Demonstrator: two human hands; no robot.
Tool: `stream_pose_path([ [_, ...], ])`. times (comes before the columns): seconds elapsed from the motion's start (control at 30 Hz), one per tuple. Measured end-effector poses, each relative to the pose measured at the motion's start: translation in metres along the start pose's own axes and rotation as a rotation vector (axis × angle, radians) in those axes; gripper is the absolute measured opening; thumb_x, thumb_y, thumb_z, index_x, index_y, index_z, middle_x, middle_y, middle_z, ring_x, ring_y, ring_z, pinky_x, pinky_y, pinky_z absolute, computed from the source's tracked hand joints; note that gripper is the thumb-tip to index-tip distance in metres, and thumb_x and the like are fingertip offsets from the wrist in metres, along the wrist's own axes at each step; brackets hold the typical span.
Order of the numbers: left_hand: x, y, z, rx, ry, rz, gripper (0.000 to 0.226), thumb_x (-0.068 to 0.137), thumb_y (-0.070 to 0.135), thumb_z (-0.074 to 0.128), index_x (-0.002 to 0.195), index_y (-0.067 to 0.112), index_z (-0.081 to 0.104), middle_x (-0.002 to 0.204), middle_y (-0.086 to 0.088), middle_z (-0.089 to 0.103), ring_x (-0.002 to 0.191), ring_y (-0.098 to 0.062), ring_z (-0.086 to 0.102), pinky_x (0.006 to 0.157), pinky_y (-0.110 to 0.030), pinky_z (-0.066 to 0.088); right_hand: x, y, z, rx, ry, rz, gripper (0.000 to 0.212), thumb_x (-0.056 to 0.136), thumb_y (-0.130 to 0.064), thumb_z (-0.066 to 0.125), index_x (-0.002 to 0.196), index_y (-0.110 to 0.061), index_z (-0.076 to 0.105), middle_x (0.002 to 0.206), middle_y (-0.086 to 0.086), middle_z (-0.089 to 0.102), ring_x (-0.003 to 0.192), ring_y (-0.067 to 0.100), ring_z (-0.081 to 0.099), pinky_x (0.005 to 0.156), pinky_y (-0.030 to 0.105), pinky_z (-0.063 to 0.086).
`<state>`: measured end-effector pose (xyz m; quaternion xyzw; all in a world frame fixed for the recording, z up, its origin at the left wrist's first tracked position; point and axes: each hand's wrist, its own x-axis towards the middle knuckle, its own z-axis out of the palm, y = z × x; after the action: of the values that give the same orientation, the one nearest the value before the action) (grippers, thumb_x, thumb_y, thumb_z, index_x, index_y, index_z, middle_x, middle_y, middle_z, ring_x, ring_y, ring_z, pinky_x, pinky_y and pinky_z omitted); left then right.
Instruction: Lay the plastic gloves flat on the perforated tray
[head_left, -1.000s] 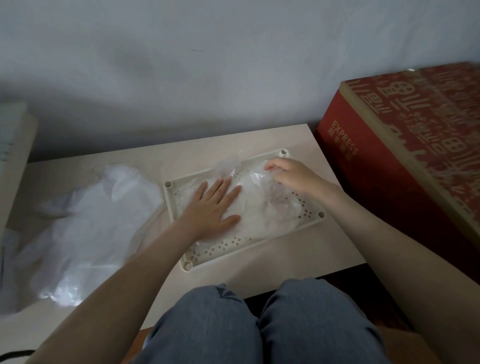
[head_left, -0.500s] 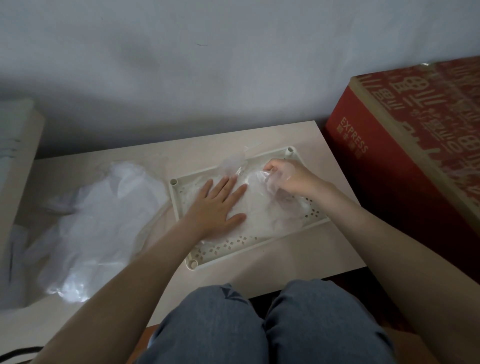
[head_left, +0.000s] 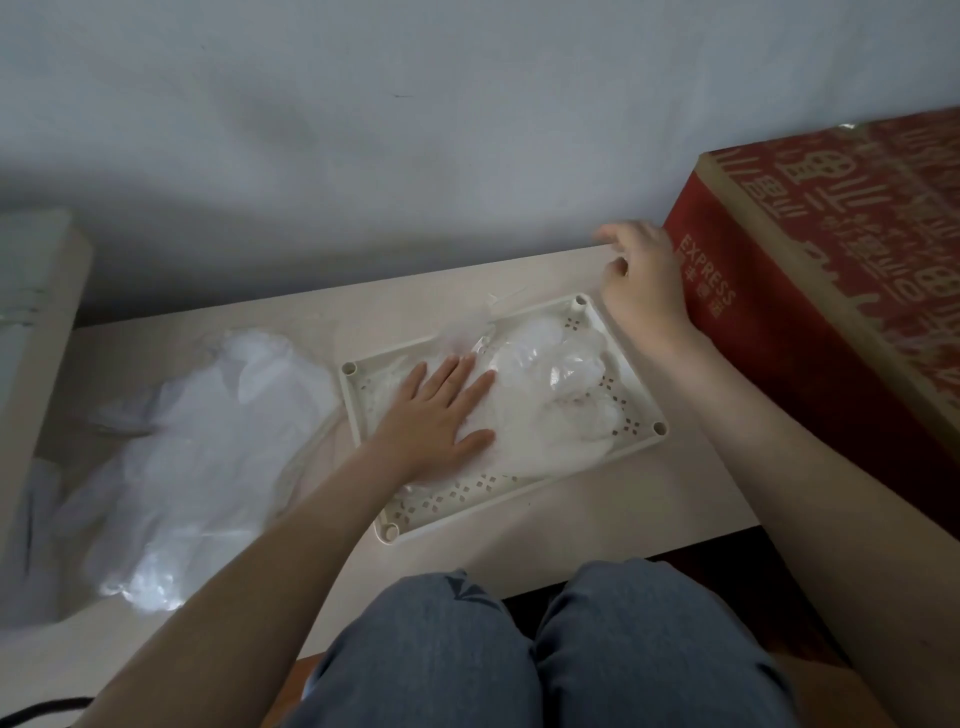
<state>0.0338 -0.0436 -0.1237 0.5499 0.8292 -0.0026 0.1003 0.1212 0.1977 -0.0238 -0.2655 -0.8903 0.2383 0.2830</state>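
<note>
The plastic gloves (head_left: 545, 395) are pressed flat on the perforated tray (head_left: 631, 387) by the spread left hand (head_left: 436, 415); nothing is held by the loosely curled right hand (head_left: 641, 283).

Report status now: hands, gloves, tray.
Left hand flat, pressing gloves on tray. Right hand lifted beyond tray, empty. Gloves crumpled on right. Loose pile waits left.

Left hand (head_left: 435, 410) flat on gloves (head_left: 545, 395)

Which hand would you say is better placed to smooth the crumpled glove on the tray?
Probably the right hand: it hovers free just past the tray, nearest the crumpled glove, while the left hand lies flat, pinning the plastic.
</note>
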Motion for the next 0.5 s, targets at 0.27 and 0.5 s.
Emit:
stream_pose_path([
  [0.27,0.001,0.002,0.0,0.007,-0.007,-0.007,0.076,0.077,0.072,-0.014,0.141,0.033,-0.026,0.159,0.001,-0.018,0.144,-0.012,-0.021,0.117,-0.04,-0.014,-0.079,-0.015,0.048,-0.277,-0.848,-0.421,0.059,0.101,-0.042,0.036,0.152,-0.015,0.022,0.159,0.006,0.019,0.147,0.019,0.013,0.118,0.034,0.007],
  [0.5,0.002,0.0,0.002,0.038,-0.024,-0.02,0.077,0.077,0.073,-0.012,0.142,0.035,-0.025,0.158,0.002,-0.02,0.147,-0.015,-0.017,0.117,-0.039,-0.013,-0.093,0.021,0.049,-0.49,-0.917,-0.216,0.067,0.1,-0.052,0.015,0.151,-0.021,-0.016,0.159,-0.001,-0.02,0.145,0.015,-0.021,0.118,0.037,-0.013],
])
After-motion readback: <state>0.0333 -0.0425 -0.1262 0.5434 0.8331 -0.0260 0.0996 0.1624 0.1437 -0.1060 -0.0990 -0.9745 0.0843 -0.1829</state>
